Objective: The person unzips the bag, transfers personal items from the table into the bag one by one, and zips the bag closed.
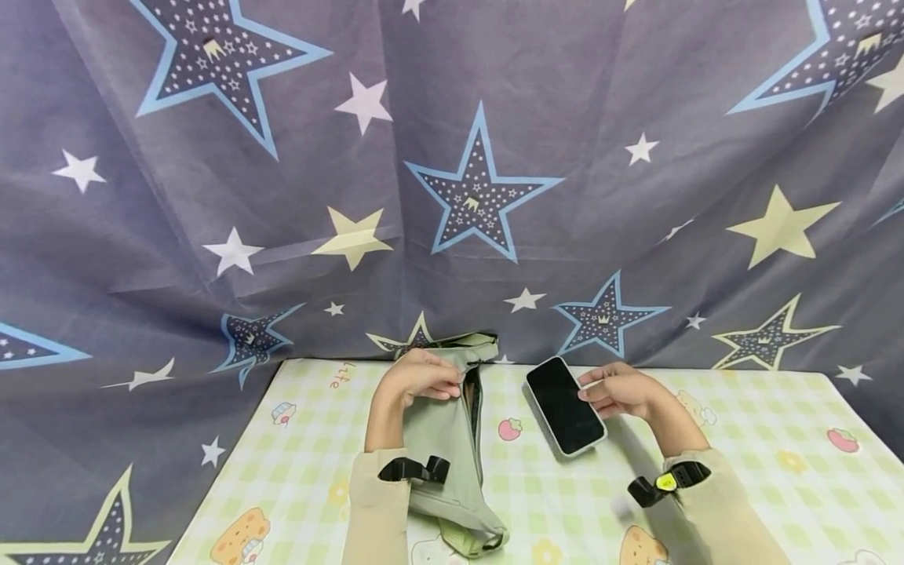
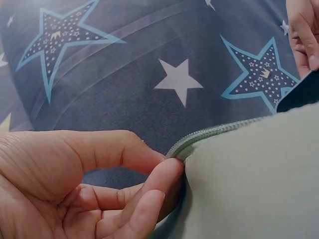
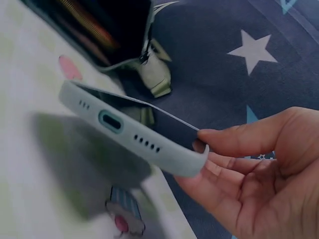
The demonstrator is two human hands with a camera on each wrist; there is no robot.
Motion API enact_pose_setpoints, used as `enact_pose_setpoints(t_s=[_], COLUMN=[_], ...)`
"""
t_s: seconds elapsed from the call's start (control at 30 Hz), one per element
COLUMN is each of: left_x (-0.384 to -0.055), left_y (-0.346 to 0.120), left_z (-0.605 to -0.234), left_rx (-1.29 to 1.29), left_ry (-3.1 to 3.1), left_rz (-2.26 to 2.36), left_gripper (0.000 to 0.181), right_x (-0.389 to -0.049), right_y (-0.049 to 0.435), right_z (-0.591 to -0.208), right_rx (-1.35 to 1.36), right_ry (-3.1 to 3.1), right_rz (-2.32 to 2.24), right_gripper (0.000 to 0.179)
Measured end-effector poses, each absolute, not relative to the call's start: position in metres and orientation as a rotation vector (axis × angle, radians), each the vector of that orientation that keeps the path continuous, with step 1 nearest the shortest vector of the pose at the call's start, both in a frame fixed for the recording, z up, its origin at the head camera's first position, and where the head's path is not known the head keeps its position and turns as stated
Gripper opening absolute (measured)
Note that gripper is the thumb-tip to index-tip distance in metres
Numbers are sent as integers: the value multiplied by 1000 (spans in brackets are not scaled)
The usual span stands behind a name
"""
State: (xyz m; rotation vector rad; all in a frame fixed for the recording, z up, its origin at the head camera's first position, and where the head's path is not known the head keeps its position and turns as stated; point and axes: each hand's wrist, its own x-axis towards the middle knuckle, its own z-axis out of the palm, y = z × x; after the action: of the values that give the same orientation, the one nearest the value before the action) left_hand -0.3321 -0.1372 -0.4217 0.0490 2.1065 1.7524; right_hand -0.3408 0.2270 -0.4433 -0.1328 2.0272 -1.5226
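Observation:
A pale green zippered bag (image 1: 439, 455) lies lengthwise on the table, with its long zip opening facing right. My left hand (image 1: 421, 378) pinches the bag's edge near its far end. In the left wrist view, thumb and forefinger meet right at the zip's teeth (image 2: 214, 132). To the right of the bag, my right hand (image 1: 623, 392) holds a smartphone (image 1: 566, 408) in a pale case by its right edge, the dark screen facing up and tilted. Its bottom end with the charging port (image 3: 110, 122) shows in the right wrist view, above a shadow on the cloth. Inside the gaping bag (image 3: 107, 62) a brownish zip appears.
The table wears a green-and-white checked cloth (image 1: 763, 455) printed with cartoon food. Behind its far edge hangs a grey curtain (image 1: 600, 220) with stars. A green strap with a buckle (image 3: 157, 79) sticks out at the bag's far end.

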Motion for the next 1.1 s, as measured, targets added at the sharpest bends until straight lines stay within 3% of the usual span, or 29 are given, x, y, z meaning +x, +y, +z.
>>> enact_pose_setpoints(t_s=[0.4,0.63,0.8,1.1], left_x=[-334,-334,-333,-336], left_y=[-143,-144,-145,-142], left_z=[-426,-428,-428,-423], left_rx=[34,58,50,45], left_ry=[2098,2072,2065,2069], left_rz=[1753,1760,1758,1758], left_gripper=[25,28,24,20], right_x=[-351,-356,-358,-359], right_y=[209,194,183,180], right_z=[-445,-449,-450,-450], right_rx=[-251,-269,-320,-474], right_ry=[1759,1723,1621,1441], right_rz=[-1698,-1719,-1781,-1813], right_gripper=[26,30,18,33])
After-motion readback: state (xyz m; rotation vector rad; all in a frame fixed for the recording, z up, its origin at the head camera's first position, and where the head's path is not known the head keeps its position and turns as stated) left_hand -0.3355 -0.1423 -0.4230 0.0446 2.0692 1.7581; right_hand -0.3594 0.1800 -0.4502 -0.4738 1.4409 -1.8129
